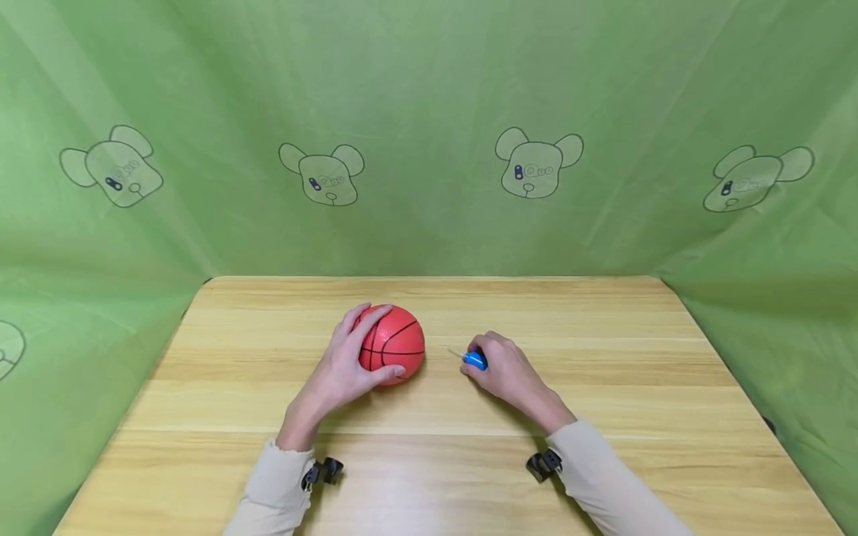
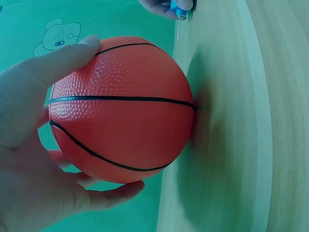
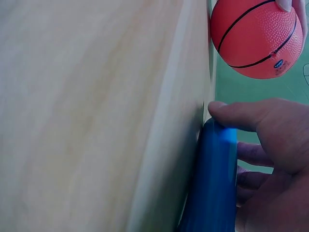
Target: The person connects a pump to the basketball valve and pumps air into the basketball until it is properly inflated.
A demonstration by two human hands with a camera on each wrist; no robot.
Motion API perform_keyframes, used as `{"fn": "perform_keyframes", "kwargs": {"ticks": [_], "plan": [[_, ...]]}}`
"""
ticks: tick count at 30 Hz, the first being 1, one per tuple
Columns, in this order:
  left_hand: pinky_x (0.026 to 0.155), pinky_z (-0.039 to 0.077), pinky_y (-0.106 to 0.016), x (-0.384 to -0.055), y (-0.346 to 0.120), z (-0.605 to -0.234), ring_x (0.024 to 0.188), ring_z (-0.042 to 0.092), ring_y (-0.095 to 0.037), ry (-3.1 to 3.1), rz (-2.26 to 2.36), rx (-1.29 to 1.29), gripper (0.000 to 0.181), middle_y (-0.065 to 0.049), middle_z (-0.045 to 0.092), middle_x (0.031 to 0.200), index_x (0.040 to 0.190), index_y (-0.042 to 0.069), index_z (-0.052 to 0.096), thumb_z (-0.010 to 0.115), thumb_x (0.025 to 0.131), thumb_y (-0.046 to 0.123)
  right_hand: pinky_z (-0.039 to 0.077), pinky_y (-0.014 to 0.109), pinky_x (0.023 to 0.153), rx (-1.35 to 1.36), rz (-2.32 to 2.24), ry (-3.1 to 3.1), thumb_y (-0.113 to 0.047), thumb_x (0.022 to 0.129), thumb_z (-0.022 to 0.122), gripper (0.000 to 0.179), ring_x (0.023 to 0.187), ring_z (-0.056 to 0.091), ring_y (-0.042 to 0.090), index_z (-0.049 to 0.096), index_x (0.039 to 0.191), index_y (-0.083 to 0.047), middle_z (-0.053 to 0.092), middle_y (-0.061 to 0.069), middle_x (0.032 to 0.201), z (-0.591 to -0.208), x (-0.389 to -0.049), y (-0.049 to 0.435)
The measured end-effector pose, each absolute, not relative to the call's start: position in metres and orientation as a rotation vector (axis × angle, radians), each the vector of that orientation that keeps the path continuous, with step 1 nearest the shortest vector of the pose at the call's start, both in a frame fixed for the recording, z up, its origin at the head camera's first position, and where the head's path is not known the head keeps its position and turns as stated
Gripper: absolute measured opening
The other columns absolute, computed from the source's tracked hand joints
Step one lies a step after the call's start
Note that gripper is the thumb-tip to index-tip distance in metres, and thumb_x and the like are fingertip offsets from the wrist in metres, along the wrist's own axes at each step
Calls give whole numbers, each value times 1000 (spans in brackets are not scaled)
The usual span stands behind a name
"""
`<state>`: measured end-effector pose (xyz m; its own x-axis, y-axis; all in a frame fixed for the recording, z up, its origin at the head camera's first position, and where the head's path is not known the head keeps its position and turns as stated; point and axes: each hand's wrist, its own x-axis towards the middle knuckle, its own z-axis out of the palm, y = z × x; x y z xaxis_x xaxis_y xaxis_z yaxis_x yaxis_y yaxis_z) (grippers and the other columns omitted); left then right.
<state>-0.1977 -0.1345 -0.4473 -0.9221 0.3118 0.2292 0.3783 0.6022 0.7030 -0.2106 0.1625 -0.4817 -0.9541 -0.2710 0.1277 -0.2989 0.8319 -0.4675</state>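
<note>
My left hand grips a small red toy basketball with black seam lines from its left side, the thumb and fingers spread round it. In the left wrist view the basketball is close over the table, its shadow beside it. To the right, my right hand holds a blue ball pump low over the wood. The pump's thin needle points left toward the ball, with a gap between them. In the right wrist view the thumb lies at the tip of the blue barrel, whose rear end is out of frame.
A light wooden table lies under both hands. Green cloth with printed bear heads hangs along its back and sides. Each sleeve cuff carries a small black wrist camera.
</note>
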Motion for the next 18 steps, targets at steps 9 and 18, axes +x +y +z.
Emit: {"fn": "perform_keyframes", "kwargs": {"ticks": [9,18], "plan": [[93,51,-63,-199,-135,-447,141,37,-39,-2751,-1239,-544,90,-11,30,161,154,34,43,89,77,44,57,42,77,451,756,-2955,-22,89,83,29,84,62,22,71,105,-1,65,9,96,-481,-213,163],[94,49,-64,-199,-134,-450,145,34,-40,-2762,-1226,-537,90,-9,22,166,156,38,38,85,80,51,57,42,77,452,780,-2956,-24,88,84,36,83,61,22,71,110,0,65,10,98,-479,-211,163]]}}
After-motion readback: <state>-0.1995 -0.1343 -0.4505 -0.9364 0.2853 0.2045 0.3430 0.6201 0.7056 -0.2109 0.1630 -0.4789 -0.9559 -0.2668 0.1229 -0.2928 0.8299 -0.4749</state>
